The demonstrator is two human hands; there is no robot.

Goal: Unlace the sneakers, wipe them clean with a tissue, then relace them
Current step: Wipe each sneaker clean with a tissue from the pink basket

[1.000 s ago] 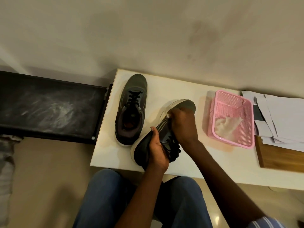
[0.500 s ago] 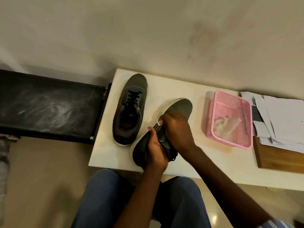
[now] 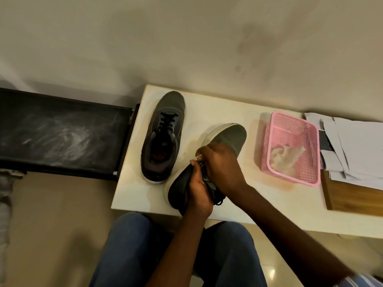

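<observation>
Two dark grey sneakers lie on a white table [image 3: 238, 112]. The left sneaker [image 3: 163, 133] stands flat, its black laces in place. The right sneaker [image 3: 226, 137] is tilted on its side, toe pointing away. My left hand [image 3: 199, 189] grips its heel end from below. My right hand [image 3: 221, 164] lies over its middle and holds a white tissue [image 3: 198, 156], of which only a small corner shows, against the side of the shoe. A loose black lace end [image 3: 218, 200] hangs by my left wrist.
A pink perforated basket [image 3: 310, 172] with crumpled white tissue [image 3: 286, 157] inside stands to the right of the shoes. Further right lie stacked papers [image 3: 356, 146] on a wooden board [image 3: 352, 195]. A dusty black bench [image 3: 58, 131] adjoins the table's left edge. My knees are below the table's front edge.
My right hand has slid with the tissue from the toe area back along the side of the tilted sneaker toward my left hand. The left hand keeps its hold.
</observation>
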